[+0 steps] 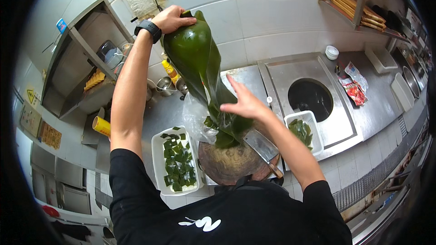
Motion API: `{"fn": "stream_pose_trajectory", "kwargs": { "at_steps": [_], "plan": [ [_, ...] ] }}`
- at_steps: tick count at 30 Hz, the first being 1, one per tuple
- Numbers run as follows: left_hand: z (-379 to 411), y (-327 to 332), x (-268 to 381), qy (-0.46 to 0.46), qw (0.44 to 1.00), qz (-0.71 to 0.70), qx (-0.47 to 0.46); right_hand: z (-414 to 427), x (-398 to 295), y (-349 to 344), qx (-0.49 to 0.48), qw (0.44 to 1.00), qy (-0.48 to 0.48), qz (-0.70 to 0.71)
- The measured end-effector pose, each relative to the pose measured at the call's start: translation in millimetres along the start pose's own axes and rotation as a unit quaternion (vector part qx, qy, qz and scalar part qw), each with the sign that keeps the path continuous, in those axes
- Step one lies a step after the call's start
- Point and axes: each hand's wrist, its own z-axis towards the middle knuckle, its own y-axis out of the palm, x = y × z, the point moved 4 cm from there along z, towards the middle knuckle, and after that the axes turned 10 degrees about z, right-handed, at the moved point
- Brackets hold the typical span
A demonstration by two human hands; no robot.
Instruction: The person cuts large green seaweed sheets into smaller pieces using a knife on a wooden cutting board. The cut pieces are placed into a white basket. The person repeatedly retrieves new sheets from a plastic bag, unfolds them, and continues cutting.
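My left hand [175, 19], with a black watch at the wrist, grips the top of a large, glossy green sheet of kelp [194, 44] and holds it up. The sheet hangs down to a round wooden chopping block [231, 163]. My right hand [243, 100] is beside its lower part, fingers spread. A cleaver [260, 144] with a wooden handle lies on the block's right side. A clear plastic bag [197, 115] is left of the hanging kelp. Cut green squares [178, 160] fill much of a white tub [155, 160] at the left.
Right of the block, a white basket [316, 132] holds more green pieces, beside a round opening [310, 98] in the steel counter. Metal pots [166, 85] and a yellow bottle [170, 69] stand behind. Torn packets [356, 88] and small white bowls [331, 52] are farther right.
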Motion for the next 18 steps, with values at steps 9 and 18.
{"fn": "stream_pose_trajectory", "kwargs": {
  "at_steps": [9, 18],
  "plan": [
    [-41, -66, -7, 0.034, 0.991, 0.09, 0.094, 1, -24, 69, 0.092, 0.991, 0.022, -0.091],
    [-9, -53, -64, 0.027, 0.991, 0.101, 0.083, 65, 59, 88, 0.007, 0.984, 0.142, -0.109]
  ]
}}
